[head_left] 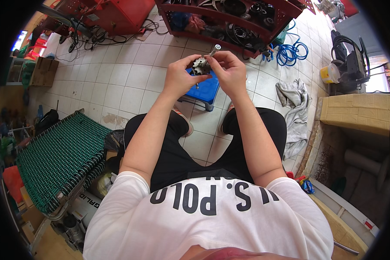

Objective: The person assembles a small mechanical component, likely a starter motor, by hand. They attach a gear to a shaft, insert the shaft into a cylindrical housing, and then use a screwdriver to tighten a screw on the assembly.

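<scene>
Above a blue plastic stool (205, 90), a small silver machine part (200, 66) with a notched rim is held up between both hands. My left hand (180, 76) curls around its left side, thumb below and fingers on top. Closed on its right side is my right hand (231, 72), thumb and fingertips pressed against the metal. A short shiny metal piece with a round end (216, 48) sticks up at my right fingertips; whether it is a tool or belongs to the part, I cannot tell. My palms hide much of the part.
A red rack (229, 21) full of metal parts stands ahead. Coiled blue hose (290, 54) and a crumpled grey cloth (294, 108) lie on the tiles at right. A green woven seat (65, 156) is at left, and cables (99, 42) trail at far left.
</scene>
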{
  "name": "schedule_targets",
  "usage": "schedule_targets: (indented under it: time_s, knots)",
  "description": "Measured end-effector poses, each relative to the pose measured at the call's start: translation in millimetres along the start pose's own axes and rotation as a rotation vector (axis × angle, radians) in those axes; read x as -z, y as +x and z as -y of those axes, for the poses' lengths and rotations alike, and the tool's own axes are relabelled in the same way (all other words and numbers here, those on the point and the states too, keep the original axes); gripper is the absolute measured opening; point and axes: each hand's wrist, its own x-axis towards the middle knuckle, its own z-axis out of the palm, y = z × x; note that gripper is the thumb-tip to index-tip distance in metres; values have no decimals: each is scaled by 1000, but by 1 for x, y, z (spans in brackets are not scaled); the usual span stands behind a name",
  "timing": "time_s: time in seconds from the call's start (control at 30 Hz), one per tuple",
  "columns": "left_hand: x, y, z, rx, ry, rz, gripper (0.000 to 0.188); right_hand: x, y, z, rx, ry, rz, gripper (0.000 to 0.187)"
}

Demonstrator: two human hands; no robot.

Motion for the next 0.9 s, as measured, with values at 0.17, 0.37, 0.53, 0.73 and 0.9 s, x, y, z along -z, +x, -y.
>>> schedule_targets:
  time_s: [0.17,0.37,0.53,0.73,0.9]
  knots:
    - [1,-1,-9,-3,-56,14,66,-1,-1,5,9,16,33,22]
    - [1,-1,-8,24,7,17,65,-1,5,-1,147,-64,31,25]
    - [-2,-1,-4,-14,38,3,65,2,1,-1,-45,10,46,20]
    - [-2,-2,-5,-24,0,-13,66,0,0,9,-10,50,70,17]
    - [-4,-2,-8,5,-61,-70,69,4,7,1,-47,184,-45,25]
